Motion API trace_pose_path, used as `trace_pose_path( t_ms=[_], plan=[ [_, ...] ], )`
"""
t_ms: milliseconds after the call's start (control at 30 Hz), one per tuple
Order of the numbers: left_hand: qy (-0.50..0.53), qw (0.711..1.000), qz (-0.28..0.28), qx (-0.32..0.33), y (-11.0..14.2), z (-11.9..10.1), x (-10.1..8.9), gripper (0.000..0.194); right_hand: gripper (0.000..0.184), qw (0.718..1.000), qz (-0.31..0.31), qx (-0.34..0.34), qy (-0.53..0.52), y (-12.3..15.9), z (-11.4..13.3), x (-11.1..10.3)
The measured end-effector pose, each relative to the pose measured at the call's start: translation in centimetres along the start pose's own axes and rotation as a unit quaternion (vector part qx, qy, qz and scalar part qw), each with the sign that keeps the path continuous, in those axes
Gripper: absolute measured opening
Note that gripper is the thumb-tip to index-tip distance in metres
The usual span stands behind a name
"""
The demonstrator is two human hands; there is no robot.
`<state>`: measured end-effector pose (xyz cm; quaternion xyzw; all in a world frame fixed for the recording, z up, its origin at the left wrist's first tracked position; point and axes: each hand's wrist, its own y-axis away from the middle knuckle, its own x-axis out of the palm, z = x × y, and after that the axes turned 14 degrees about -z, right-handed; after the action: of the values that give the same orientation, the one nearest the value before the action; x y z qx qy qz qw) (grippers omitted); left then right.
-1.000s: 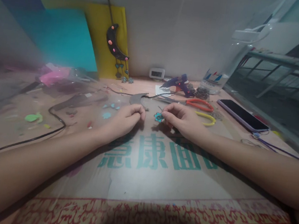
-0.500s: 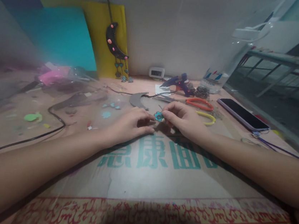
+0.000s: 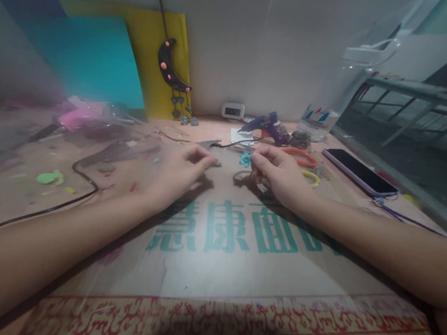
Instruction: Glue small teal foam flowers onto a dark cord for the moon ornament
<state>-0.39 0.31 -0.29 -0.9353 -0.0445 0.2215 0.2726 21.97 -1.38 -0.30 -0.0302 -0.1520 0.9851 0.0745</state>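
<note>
My right hand (image 3: 277, 176) pinches a small turquoise flower (image 3: 245, 160) between thumb and fingertips, just above the table. To its left, my left hand (image 3: 185, 171) is closed in a pinch, its thumb and index tips together; whatever may be between them is too small to make out. The two hands are apart. Behind my left hand a grey crescent piece (image 3: 210, 143) lies mostly hidden. Beyond my right hand show a red scissor handle (image 3: 300, 156) and a yellow handle loop (image 3: 311, 178), partly covered by the hand.
A purple glue gun (image 3: 266, 126) rests at the back beside a small white digital clock (image 3: 233, 111). A phone (image 3: 360, 172) lies right, near a clear plastic jug (image 3: 316, 121). A dark moon ornament (image 3: 169, 64) hangs before a yellow board. Scraps and a black cord (image 3: 83, 194) lie left.
My left hand opened toward the flower and touched or neared its edge, then drew back left and closed into a pinch. My right hand has raised the flower slightly, away and right.
</note>
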Motion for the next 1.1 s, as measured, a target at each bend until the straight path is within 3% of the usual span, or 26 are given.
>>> trace_pose_path(
  t_ms=[100, 333, 400, 467, 567, 733, 1100],
  plan=[
    [0.036, 0.995, -0.079, 0.047, 0.0, 0.3, -0.3, 0.030, 0.026, 0.997, -0.044, 0.047, -0.043, -0.7, -0.6, -0.2],
    [0.040, 0.978, -0.017, 0.202, 1.1, -0.6, -0.6, 0.022, 0.025, 0.983, -0.134, 0.069, -0.107, -1.9, -1.3, -0.8],
    [0.005, 0.970, 0.039, 0.239, 1.1, -0.6, -0.4, 0.017, 0.025, 0.983, -0.138, 0.066, -0.105, -2.0, -1.4, -0.8],
    [-0.057, 0.953, 0.133, 0.268, 1.0, -0.5, 0.0, 0.016, 0.023, 0.985, -0.130, 0.062, -0.092, -2.0, -1.4, -0.8],
    [-0.157, 0.917, 0.231, 0.287, 0.9, -0.3, 0.5, 0.024, 0.023, 0.991, -0.103, 0.049, -0.076, -1.7, -1.3, -0.5],
    [-0.187, 0.887, 0.291, 0.305, 0.9, -0.6, 0.4, 0.036, 0.021, 0.995, -0.064, 0.048, -0.067, -1.3, -1.3, -0.3],
    [-0.186, 0.889, 0.304, 0.288, 0.8, -1.1, 0.1, 0.028, 0.017, 0.998, -0.036, 0.030, -0.029, -1.4, -1.5, -0.4]
  ],
)
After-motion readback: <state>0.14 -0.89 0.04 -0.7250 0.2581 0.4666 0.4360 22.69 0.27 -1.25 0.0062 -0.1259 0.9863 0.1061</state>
